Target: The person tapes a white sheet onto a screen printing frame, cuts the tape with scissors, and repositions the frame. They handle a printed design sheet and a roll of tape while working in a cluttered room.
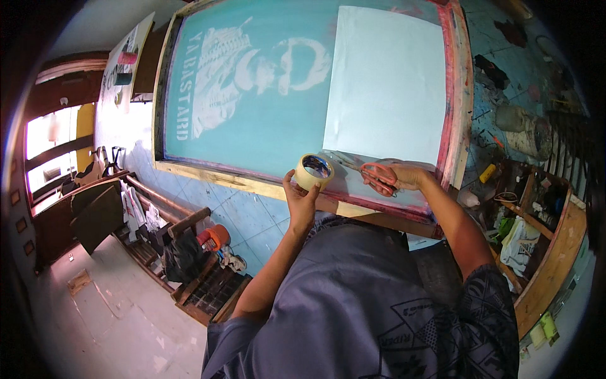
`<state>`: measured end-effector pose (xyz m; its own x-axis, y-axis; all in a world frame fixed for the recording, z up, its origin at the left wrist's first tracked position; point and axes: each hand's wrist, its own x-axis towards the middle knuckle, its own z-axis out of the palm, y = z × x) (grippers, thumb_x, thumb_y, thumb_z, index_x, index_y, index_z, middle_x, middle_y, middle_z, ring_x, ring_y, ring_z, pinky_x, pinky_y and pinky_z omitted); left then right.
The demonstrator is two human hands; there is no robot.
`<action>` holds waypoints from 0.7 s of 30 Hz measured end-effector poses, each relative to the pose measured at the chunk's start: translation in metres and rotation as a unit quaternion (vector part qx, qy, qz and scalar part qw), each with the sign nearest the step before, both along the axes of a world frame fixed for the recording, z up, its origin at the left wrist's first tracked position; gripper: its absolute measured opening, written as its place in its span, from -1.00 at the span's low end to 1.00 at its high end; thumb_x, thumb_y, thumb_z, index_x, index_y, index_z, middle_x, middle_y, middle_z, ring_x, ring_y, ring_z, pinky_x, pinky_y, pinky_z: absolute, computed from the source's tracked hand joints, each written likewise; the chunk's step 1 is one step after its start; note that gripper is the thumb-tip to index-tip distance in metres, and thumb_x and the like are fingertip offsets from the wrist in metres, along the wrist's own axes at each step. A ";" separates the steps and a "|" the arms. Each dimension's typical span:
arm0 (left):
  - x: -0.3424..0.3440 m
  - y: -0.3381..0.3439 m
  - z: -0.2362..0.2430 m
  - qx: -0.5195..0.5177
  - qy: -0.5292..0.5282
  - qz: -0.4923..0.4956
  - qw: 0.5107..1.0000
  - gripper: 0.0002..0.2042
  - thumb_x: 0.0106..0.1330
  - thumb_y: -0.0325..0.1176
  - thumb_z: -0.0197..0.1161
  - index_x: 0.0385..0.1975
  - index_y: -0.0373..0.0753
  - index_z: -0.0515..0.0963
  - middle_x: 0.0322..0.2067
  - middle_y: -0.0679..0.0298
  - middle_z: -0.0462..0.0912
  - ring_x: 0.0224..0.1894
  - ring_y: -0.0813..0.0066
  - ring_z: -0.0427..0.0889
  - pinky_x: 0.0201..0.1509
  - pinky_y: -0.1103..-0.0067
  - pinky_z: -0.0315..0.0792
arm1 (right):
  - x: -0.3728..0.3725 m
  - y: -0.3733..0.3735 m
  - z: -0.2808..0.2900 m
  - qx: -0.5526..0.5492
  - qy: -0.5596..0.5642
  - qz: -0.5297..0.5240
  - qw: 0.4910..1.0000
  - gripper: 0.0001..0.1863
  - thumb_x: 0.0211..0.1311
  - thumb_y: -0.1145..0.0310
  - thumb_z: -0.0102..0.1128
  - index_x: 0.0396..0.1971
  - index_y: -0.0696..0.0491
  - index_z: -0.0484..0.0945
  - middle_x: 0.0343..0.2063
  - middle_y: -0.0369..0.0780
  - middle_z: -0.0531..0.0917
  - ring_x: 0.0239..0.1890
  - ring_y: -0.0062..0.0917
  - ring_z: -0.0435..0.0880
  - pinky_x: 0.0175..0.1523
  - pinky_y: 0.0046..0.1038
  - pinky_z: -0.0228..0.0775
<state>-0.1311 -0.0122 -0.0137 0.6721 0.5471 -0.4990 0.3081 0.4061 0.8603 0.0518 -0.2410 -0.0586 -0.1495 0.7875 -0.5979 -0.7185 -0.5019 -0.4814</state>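
Note:
My left hand grips a roll of pale yellow tape over the near edge of a wooden-framed printing screen. Closed round the orange handles of a pair of scissors is my right hand; the blades point left toward the tape roll. A white sheet of paper lies on the right part of the green mesh. Left of it, the mesh carries a pale stencil picture with lettering. The tips of the scissor blades are hard to make out near the tape.
At the left stands a white board with thread spools. Below it are a wooden rack and an orange container. On the right lie a dirty plastic jug, dark rags and a curved wooden shelf holding cloths.

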 end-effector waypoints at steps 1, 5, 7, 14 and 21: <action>-0.001 -0.001 0.000 -0.004 -0.003 0.002 1.000 -0.32 0.25 -0.67 0.18 0.27 -0.21 -0.06 0.01 -0.06 0.43 0.07 0.28 0.51 0.15 0.43 0.44 | 0.000 0.000 -0.001 -0.003 -0.002 -0.001 1.000 -0.48 0.36 -0.09 -0.01 -0.07 0.12 0.48 -0.54 -0.36 0.44 -0.54 -0.69 0.41 -0.48 -0.61 0.24; -0.002 -0.001 0.002 -0.009 0.011 -0.003 1.000 -0.33 0.25 -0.67 0.16 0.27 -0.20 -0.07 0.02 -0.05 0.42 0.06 0.27 0.51 0.13 0.42 0.46 | 0.005 -0.001 -0.008 0.022 0.006 0.015 1.000 -0.36 0.32 -0.19 -0.02 0.02 0.13 0.48 -0.44 -0.34 0.51 -0.45 -0.67 0.46 -0.37 -0.61 0.33; -0.006 0.001 -0.002 -0.033 0.009 0.016 0.999 -0.32 0.25 -0.66 0.18 0.27 -0.19 -0.07 0.03 -0.04 0.41 0.05 0.27 0.52 0.09 0.42 0.49 | 0.004 -0.003 -0.010 0.025 0.006 0.007 1.000 -0.36 0.33 -0.19 -0.03 0.04 0.13 0.47 -0.43 -0.33 0.50 -0.43 -0.66 0.46 -0.36 -0.61 0.34; -0.004 -0.001 0.004 -0.095 0.041 0.082 0.991 -0.30 0.26 -0.57 0.25 0.28 -0.15 -0.06 0.02 -0.03 0.41 -0.02 0.28 0.55 -0.04 0.45 0.55 | 0.003 -0.003 -0.007 0.014 0.026 0.019 0.999 -0.39 0.37 -0.16 -0.07 0.03 0.13 0.46 -0.43 -0.35 0.49 -0.42 -0.69 0.46 -0.34 -0.61 0.33; -0.007 -0.001 -0.009 0.047 0.022 0.002 0.999 -0.30 0.21 -0.57 0.30 0.25 -0.23 -0.02 -0.03 0.01 0.45 -0.04 0.32 0.56 -0.06 0.53 0.54 | -0.003 0.002 -0.009 0.004 -0.026 0.033 0.999 -0.31 0.31 -0.24 -0.06 0.03 0.14 0.45 -0.47 -0.36 0.47 -0.45 -0.69 0.44 -0.38 -0.64 0.26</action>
<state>-0.1379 -0.0134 -0.0226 0.6480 0.5959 -0.4744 0.3448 0.3260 0.8803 0.0483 -0.2394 -0.0678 -0.1697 0.7822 -0.5995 -0.6574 -0.5430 -0.5224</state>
